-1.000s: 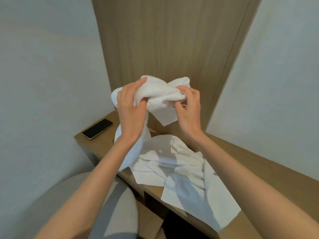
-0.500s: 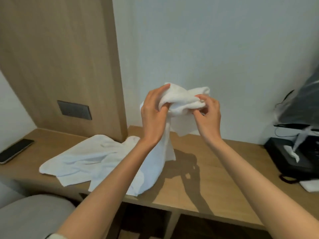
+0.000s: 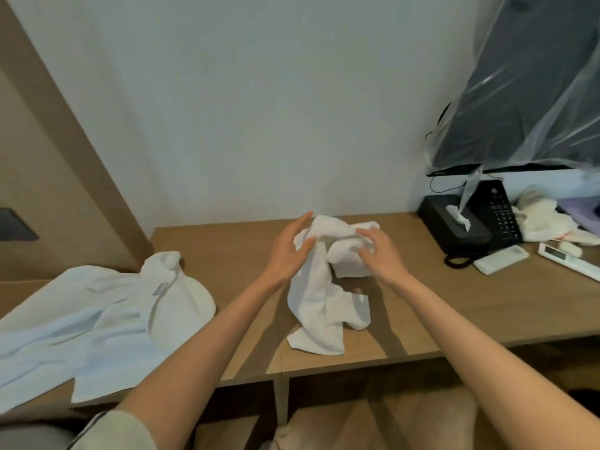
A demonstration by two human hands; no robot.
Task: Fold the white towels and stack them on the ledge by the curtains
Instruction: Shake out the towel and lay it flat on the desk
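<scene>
While both forearms reach in from the bottom of the frame, the left hand (image 3: 287,254) and right hand (image 3: 383,254) meet at the middle of the picture around a bunched white towel (image 3: 319,297). The left grip is a pinch, with the thumb pressed into the cloth from the front and the fingers nearly straight behind the top of the bunch. The right grip is closed on the other side of the bunch, its fingers curled into the folds. The towel's top is lifted off the table (image 3: 227,254). From there it hangs in a twisted length, with its lower end crumpled on the wood near the front edge, just below centre.

A second towel (image 3: 97,319) lies spread and rumpled on the table in the lower left, well apart from the held one. At the right of the frame, against the wall, sits a black tissue box (image 3: 454,232) with a tissue poking up. A black telephone (image 3: 498,216) stands just beside it, and a white remote (image 3: 501,259) lies in front of them. In the upper right, a dark screen (image 3: 535,92) is wrapped in clear plastic. A wooden panel (image 3: 48,157) fills the left edge.
</scene>
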